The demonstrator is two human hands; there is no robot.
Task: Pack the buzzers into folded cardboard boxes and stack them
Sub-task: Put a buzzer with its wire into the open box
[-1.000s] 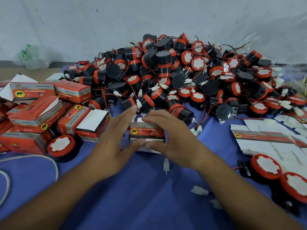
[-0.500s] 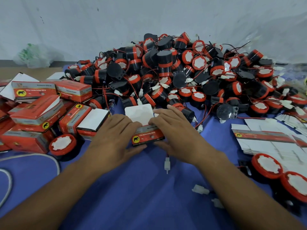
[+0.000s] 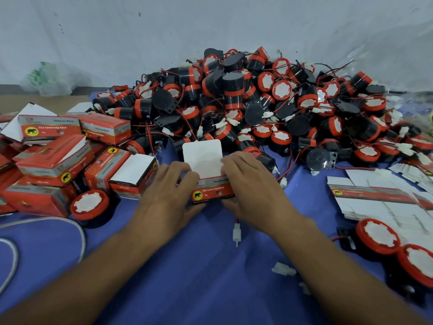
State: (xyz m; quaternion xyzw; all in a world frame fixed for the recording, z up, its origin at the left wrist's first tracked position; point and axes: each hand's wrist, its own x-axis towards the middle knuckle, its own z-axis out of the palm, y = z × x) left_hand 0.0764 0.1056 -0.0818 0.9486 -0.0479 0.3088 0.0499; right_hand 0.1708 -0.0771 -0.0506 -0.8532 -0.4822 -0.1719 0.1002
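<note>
- the red cardboard box [image 3: 212, 194] sits on the blue cloth [image 3: 187, 266] right in front of the person, with its white flap [image 3: 202, 156] standing open at the back
- left hand [image 3: 168, 195] grips the box's left end, fingers curled over the top edge, thumb low on the front
- right hand [image 3: 250, 191] has the right end the same way, fingers bent over the top
- a white connector [image 3: 236, 232] on a wire lies just below the box
- huge pile of buzzers [image 3: 246, 102], red and black, is right behind it
- folded boxes [image 3: 54, 160] are heaped on the left, flat unfolded boxes [image 3: 375, 195] on the right
</note>
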